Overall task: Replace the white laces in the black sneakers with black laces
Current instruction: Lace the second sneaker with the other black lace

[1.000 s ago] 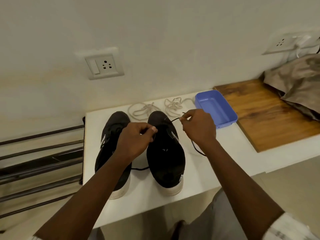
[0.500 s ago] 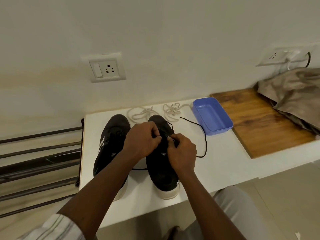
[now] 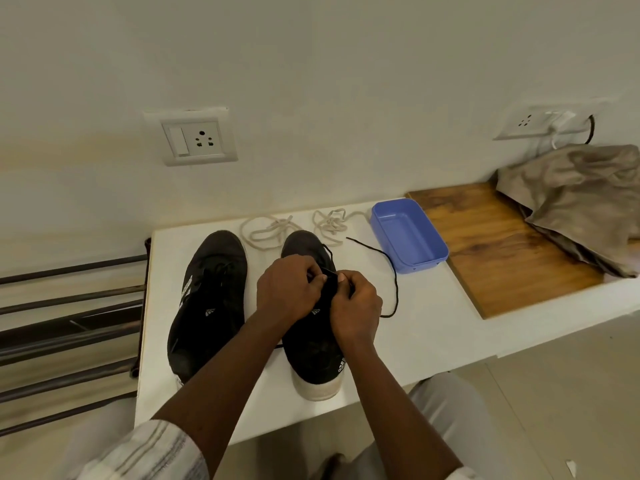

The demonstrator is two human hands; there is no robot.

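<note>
Black and thin, the lace (image 3: 397, 289) is pinched between the curled fingers of my left hand (image 3: 285, 289) and right hand (image 3: 356, 306), which meet over the sneaker (image 3: 313, 355) beneath them. Its loose tail loops away right of my grip across the white table (image 3: 433, 306). The other sneaker (image 3: 207, 306) stands just left, the white laces (image 3: 329, 220) lie beyond my knuckles, and a blue tray (image 3: 408, 237) sits farther right.

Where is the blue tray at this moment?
In the head view, the blue tray sits at the right back of the white table, between the white laces and the wooden board.
</note>
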